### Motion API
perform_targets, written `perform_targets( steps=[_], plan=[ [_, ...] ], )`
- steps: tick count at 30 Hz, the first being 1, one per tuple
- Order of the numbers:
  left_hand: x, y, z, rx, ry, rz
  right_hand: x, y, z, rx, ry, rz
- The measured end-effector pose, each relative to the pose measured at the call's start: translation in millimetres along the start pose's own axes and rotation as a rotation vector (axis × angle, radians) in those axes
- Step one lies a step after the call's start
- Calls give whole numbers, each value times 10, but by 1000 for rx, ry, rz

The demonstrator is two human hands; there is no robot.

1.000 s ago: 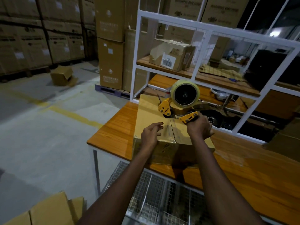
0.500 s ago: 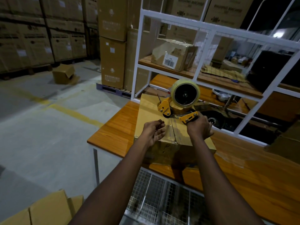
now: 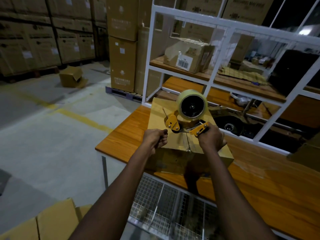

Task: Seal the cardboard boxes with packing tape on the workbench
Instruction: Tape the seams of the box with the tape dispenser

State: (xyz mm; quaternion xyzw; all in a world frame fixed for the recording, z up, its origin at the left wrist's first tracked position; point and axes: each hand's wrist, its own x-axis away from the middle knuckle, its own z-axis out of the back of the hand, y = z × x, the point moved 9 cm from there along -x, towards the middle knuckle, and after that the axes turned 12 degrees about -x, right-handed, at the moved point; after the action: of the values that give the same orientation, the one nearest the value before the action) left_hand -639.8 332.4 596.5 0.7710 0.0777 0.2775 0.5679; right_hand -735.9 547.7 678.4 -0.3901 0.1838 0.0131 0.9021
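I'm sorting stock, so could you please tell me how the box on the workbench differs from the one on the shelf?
The workbench box is smooth with its flaps closed flat; the shelf box looks crumpled and torn on top. The shelf box carries a barcode label, and none shows on the workbench box. Only the workbench box has a tape dispenser on it. Both are brown cardboard.

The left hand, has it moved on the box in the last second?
Yes. The left hand has curled its fingers and slid slightly toward the tape gun, across the box top.
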Motion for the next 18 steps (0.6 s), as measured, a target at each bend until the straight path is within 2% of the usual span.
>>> perform_targets(
  steps=[3,8,12,18],
  plan=[
    [-39,-84,307,-101,21,-26,105,-6,-76,13,-23,42],
    [-143,-368,984,-202,79,42,186,63,-288,38,-50,71],
    [-248,-417,1184,-214,100,61,295,7,-532,36,-46,151],
    [-342,-455,1276,-211,150,25,310,-39,-606,21,-16,174]
  ],
)
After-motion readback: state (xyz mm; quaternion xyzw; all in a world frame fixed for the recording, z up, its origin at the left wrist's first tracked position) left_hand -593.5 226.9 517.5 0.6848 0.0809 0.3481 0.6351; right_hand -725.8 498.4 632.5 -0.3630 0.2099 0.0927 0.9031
